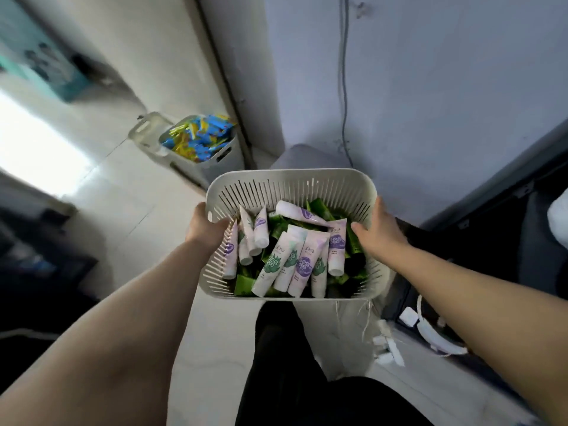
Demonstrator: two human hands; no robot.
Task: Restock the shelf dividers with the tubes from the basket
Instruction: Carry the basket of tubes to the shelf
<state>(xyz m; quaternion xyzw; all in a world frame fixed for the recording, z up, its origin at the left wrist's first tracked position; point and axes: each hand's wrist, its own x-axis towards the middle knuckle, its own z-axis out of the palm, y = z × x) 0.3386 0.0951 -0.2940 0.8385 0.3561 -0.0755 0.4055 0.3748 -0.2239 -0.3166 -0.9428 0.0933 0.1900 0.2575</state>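
Note:
A cream slatted plastic basket is held up in front of me, above the floor. Several white tubes with purple or green prints lie in it on top of dark green tubes. My left hand grips the basket's left rim, thumb inside. Over the right rim, my right hand is clamped with its thumb inside as well. No shelf or dividers are in view.
A second pale basket full of blue and yellow packets stands on the tiled floor by the wall corner. A grey rounded object sits behind the held basket. Dark furniture and white cables are at the right; dark objects lie left.

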